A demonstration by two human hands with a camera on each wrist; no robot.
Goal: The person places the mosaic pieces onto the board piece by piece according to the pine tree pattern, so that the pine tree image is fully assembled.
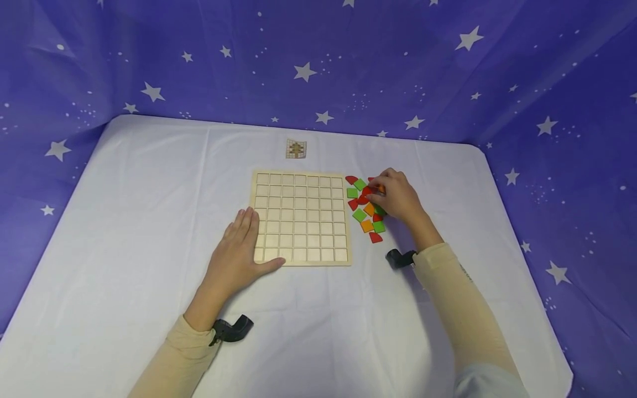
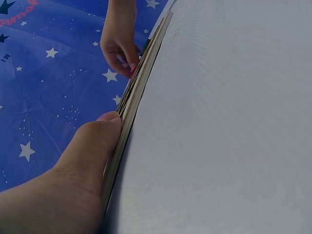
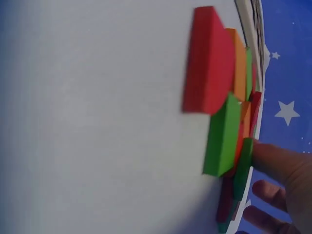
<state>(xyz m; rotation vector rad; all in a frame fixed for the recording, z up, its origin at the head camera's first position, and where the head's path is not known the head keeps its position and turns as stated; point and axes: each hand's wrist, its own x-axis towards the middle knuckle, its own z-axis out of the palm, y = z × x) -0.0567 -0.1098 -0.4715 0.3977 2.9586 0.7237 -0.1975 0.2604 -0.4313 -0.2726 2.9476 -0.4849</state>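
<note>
While the spread left hand (image 1: 235, 255) touches a beige wooden grid (image 1: 301, 227), the half-curled right hand (image 1: 400, 194), grip unclear, seemingly selects flat red/green/orange tiles (image 1: 369, 209) at 3 o'clock; next, pinch 1.

A fabric-draped booth, room type unclear: white cloth-covered counter (image 1: 124, 221) beneath the right grip (image 1: 396, 196), purple-blue star-printed backdrop (image 1: 298, 99) beyond.

Creased, star-printed blue-purple backdrop (image 1: 368, 50) behind and beside a white-covered table (image 1: 318, 326)
</note>
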